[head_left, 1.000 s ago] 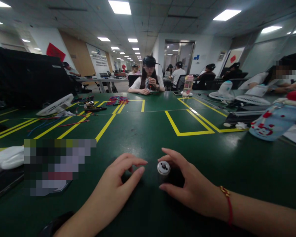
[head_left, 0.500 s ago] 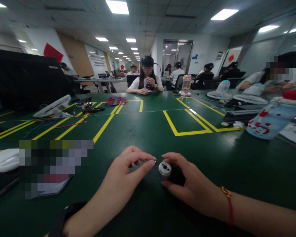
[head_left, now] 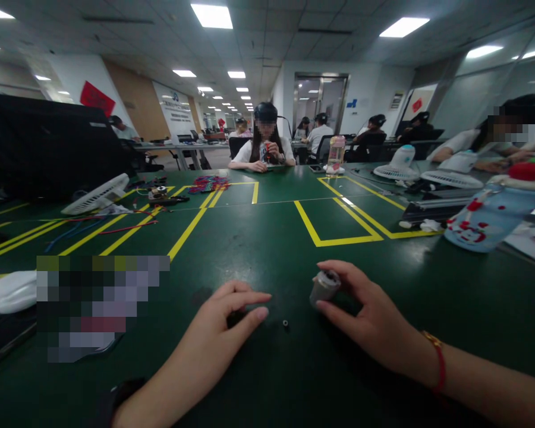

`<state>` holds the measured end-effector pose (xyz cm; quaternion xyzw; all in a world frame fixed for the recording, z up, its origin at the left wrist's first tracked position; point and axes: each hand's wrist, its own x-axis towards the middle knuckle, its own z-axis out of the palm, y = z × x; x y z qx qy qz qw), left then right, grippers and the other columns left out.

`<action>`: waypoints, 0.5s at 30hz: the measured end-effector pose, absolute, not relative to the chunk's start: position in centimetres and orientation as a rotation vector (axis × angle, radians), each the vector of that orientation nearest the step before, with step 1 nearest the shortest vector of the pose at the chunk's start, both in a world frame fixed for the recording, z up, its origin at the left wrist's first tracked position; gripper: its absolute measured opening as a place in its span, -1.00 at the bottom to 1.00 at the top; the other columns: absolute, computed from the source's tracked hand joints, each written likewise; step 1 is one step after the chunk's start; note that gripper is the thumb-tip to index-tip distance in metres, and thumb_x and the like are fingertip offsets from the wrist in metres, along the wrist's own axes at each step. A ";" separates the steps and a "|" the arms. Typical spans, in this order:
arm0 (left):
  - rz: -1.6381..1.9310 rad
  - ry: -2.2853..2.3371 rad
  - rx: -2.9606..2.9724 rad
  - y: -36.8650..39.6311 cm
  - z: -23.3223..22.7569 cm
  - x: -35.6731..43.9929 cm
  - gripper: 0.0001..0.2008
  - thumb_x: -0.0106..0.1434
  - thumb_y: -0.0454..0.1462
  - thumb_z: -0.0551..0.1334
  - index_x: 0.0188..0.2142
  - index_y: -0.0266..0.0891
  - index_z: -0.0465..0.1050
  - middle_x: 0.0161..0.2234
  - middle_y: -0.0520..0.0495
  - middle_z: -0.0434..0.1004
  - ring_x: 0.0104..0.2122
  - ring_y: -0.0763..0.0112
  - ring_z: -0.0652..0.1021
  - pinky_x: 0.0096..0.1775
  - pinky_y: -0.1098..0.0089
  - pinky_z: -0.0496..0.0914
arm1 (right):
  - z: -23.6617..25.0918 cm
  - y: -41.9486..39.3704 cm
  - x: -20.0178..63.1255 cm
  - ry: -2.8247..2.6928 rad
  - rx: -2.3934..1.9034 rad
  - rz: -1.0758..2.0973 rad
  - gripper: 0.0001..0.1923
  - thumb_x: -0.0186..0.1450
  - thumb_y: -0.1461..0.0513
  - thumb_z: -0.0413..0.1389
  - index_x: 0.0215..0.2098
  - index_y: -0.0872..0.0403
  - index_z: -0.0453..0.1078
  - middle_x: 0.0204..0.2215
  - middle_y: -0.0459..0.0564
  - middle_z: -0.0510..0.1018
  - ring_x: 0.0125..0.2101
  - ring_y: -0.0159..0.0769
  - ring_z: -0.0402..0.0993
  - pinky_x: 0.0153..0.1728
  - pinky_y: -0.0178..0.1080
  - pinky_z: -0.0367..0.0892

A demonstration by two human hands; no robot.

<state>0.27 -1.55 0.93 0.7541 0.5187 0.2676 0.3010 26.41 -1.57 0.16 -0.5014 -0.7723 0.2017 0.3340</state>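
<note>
My right hand (head_left: 361,312) grips a small grey metal cylinder (head_left: 323,288), which looks like a small motor, between thumb and fingers. It is tilted, its dark, ridged end facing up. To the left, my left hand (head_left: 236,309) has thumb and index finger apart, with nothing between them. A tiny dark ring-shaped piece (head_left: 286,324) with a lighter centre lies on the green table (head_left: 249,238) between my two hands, touching neither. Its exact kind is too small to tell.
A blue bottle with a red top (head_left: 485,208) stands at the right, near white fans (head_left: 396,169). At left are loose wires (head_left: 116,223), a bundle of coloured wires (head_left: 208,184) and another white fan (head_left: 96,196). A person (head_left: 265,142) sits across the table.
My left fingers have parted and drawn left; a tiny piece pinched there earlier is gone from them, and a ring-shaped piece now lies on the table. My right hand shifted right, tilting the cylinder.
</note>
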 end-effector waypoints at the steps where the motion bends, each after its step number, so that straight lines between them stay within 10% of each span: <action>1: 0.727 1.408 1.963 -1.6 1.0 -0.7 -0.75 0.27 -0.16 0.16 -0.12 -0.04 0.54 -0.23 -0.01 0.45 -0.27 0.29 0.48 -0.23 0.34 0.36 | 0.0 -1.2 28.0 -1.977 -1.363 0.469 -0.46 0.21 0.08 0.10 0.13 -0.04 0.13 -0.01 -0.01 0.39 -0.09 -0.35 0.40 -0.06 -0.25 0.37; 10: 0.818 1.531 1.665 -1.7 0.4 -5.7 -0.73 0.28 -0.05 0.14 -0.14 0.00 0.52 -0.22 0.05 0.50 -0.25 0.30 0.48 -0.18 0.38 0.30 | -1.0 -0.3 45.2 -1.644 -2.080 -0.078 -0.39 0.15 -0.11 0.07 0.07 0.02 0.23 -0.21 0.16 0.49 -0.42 -0.27 0.48 -0.48 -0.25 0.35; 15: 0.862 1.532 1.639 -1.8 0.4 -4.7 -0.74 0.27 -0.05 0.15 -0.19 -0.05 0.53 -0.26 0.06 0.48 -0.23 0.29 0.47 -0.15 0.36 0.27 | -0.6 -0.6 41.7 -1.765 -1.776 -0.644 -0.23 0.08 -0.11 0.12 0.13 0.13 0.17 0.07 0.27 0.29 0.10 0.09 0.20 0.07 0.06 0.13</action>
